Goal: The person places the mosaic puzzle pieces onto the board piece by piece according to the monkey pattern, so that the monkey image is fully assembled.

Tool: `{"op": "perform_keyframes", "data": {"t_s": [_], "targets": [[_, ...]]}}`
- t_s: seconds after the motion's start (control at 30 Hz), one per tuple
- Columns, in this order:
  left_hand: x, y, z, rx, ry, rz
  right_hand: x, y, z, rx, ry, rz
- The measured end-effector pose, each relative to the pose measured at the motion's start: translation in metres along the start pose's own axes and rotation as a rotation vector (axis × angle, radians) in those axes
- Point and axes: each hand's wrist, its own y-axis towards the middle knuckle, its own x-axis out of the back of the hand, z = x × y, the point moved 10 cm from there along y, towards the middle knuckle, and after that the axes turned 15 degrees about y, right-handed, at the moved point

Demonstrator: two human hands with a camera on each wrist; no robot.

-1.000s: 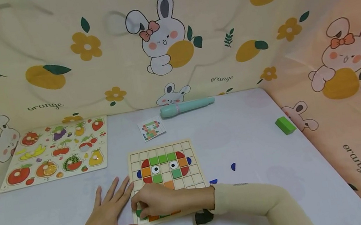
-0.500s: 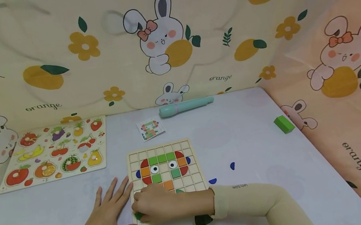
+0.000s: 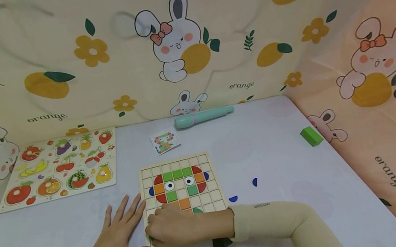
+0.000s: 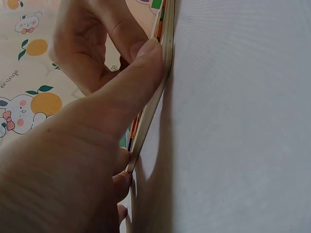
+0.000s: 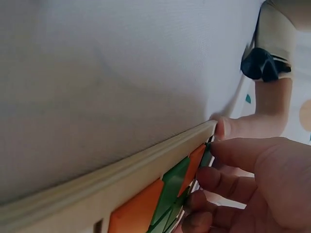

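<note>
A wooden grid board [image 3: 211, 197] lies in the head view, filled partly with red, orange, green and blue pieces and two eye discs. My left hand [image 3: 118, 235] rests beside it with spread fingers, fingertips and thumb touching its left edge. Over the lower left of the board, my right hand [image 3: 171, 227] has curled fingers. In the right wrist view its thumb and fingers pinch a dark green piece [image 5: 207, 154] at the corner, next to an orange square [image 5: 194, 162]. The hand hides much of the lower rows.
Behind the board lie a picture card [image 3: 166, 141] and a turquoise pen-shaped object [image 3: 202, 117]. A fruit puzzle [image 3: 46, 198] is at the back left. Two blue half-rounds, one nearer [image 3: 233, 199] and one farther [image 3: 255, 182], and a green block [image 3: 312, 136] lie to the right.
My right hand has shifted slightly down, and its fingers now cover most of the green piece at the lower left corner. The left hand stays against the board.
</note>
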Motion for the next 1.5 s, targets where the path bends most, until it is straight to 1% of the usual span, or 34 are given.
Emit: {"op": "perform_keyframes", "data": {"t_s": [0.1, 0.23, 0.3, 0.4, 0.47, 0.57, 0.63, 0.73, 0.8, 0.87, 0.97, 1.03, 1.13, 1.3, 1.4, 1.5], "targets": [[0.001, -0.001, 0.000, -0.001, 0.001, -0.008, 0.000, 0.000, 0.000, 0.010, 0.017, -0.017], [0.000, 0.000, 0.000, 0.006, -0.002, 0.002, 0.005, -0.005, -0.005, 0.004, 0.074, -0.037], [0.000, 0.000, 0.001, 0.012, -0.007, 0.015, 0.009, -0.012, -0.012, -0.019, 0.108, -0.045], [-0.003, 0.002, 0.002, 0.028, -0.014, 0.048, 0.015, -0.027, -0.031, -0.079, 0.159, -0.057], [-0.006, 0.002, 0.003, 0.043, -0.020, 0.074, 0.018, -0.041, -0.048, -0.134, 0.200, -0.069], [-0.009, 0.003, 0.004, 0.056, -0.027, 0.097, 0.023, -0.066, -0.074, -0.190, 0.279, -0.119], [-0.010, 0.004, 0.004, 0.062, -0.030, 0.108, 0.027, -0.086, -0.091, -0.222, 0.332, -0.163], [-0.010, 0.004, 0.005, 0.064, -0.031, 0.113, 0.029, -0.117, -0.116, -0.267, 0.370, -0.214], [-0.009, 0.004, 0.005, 0.064, -0.030, 0.115, 0.028, -0.137, -0.131, -0.323, 0.387, -0.206], [-0.008, 0.003, 0.006, 0.062, -0.030, 0.112, 0.024, -0.154, -0.145, -0.389, 0.410, -0.179], [-0.007, 0.003, 0.006, 0.057, -0.028, 0.108, 0.016, -0.171, -0.158, -0.472, 0.490, -0.130], [-0.006, 0.002, 0.006, 0.055, -0.029, 0.107, 0.011, -0.178, -0.162, -0.499, 0.549, -0.115], [-0.005, 0.002, 0.006, 0.052, -0.028, 0.102, 0.007, -0.179, -0.160, -0.474, 0.589, -0.128], [-0.005, 0.003, 0.006, 0.059, -0.025, 0.111, 0.007, -0.174, -0.153, -0.390, 0.546, -0.190], [-0.006, 0.003, 0.006, 0.065, -0.027, 0.121, 0.007, -0.173, -0.152, -0.381, 0.522, -0.212], [-0.006, 0.003, 0.006, 0.070, -0.026, 0.128, 0.009, -0.173, -0.154, -0.395, 0.536, -0.240]]}}
